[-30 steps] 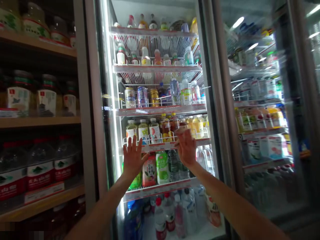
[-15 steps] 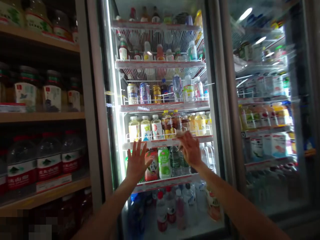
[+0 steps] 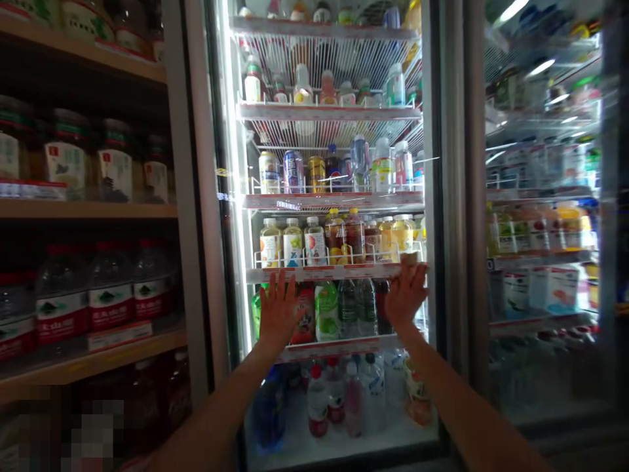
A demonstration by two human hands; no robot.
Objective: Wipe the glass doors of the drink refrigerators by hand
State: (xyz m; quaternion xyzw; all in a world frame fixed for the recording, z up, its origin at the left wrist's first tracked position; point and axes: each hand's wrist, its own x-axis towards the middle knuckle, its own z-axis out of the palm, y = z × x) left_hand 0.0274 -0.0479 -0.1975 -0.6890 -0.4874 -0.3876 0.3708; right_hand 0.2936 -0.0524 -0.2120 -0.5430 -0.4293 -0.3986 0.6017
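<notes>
Both my hands are raised flat against the glass door (image 3: 432, 164) of a lit drinks fridge. My left hand (image 3: 278, 311) has its fingers spread, palm on the glass in front of the green and red bottles (image 3: 327, 309) of the fourth shelf. My right hand (image 3: 405, 292) is also open, fingers up, near the door's right edge at the height of the juice bottle shelf (image 3: 339, 270). Neither hand holds anything.
Wire shelves inside carry cans (image 3: 293, 172), juice bottles (image 3: 314, 240) and large bottles (image 3: 318, 400) at the bottom. To the left, wooden shelves (image 3: 88, 210) hold jars and water jugs (image 3: 111, 288). A second glass-door fridge (image 3: 540, 229) stands to the right.
My right hand slid rightwards across the glass from the middle to the door's right edge. My left hand stayed about where it was. The view shifted down and left slightly.
</notes>
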